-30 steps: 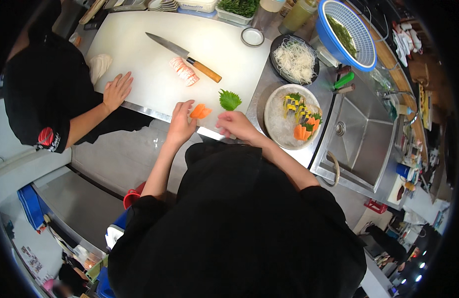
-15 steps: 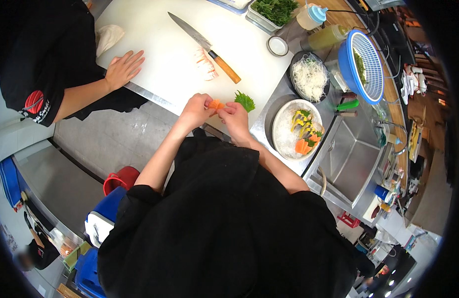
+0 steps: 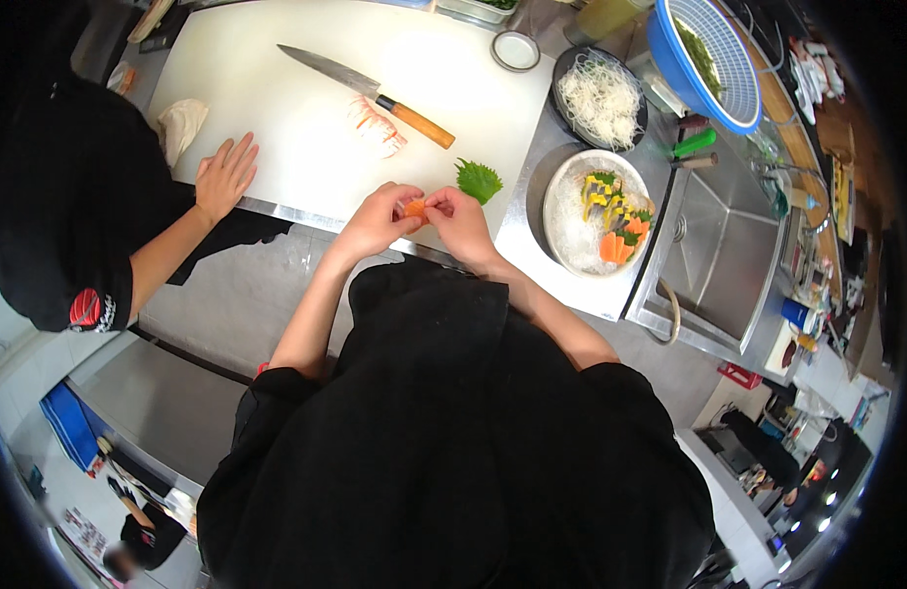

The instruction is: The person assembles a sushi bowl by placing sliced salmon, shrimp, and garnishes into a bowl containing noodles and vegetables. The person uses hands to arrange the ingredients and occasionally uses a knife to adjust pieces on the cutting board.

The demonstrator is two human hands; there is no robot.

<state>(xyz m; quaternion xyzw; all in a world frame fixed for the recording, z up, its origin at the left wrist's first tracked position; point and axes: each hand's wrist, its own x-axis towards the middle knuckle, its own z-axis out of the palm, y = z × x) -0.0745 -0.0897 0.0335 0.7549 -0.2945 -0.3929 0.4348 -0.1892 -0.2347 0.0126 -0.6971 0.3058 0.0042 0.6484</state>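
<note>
Above the near edge of the white cutting board (image 3: 247,69), both hands hold a small orange slice of salmon (image 3: 415,208). My left hand (image 3: 375,222) pinches its left side and my right hand (image 3: 461,224) its right. Just beyond my right hand a green shiso leaf (image 3: 479,181) lies on the board. Farther off rest pale slices of fish (image 3: 377,130) with reddish edges, beside a knife (image 3: 350,79) with a wooden handle. At the right stands a round bowl of crushed ice (image 3: 573,211) bearing yellow-topped fish pieces (image 3: 599,196) and orange slices (image 3: 616,247).
A co-worker's hand (image 3: 225,179) lies flat on the board's left side, near a pale cloth (image 3: 181,128). Rightward are a black bowl of white shreds (image 3: 601,98), a blue basket (image 3: 684,69) and a metal sink (image 3: 728,245). A small round dish (image 3: 515,51) stands at the back.
The view has shifted, so the board and bowls sit differently in it. Both my hands still hold the orange slice, whose position between the fingers has changed slightly.
</note>
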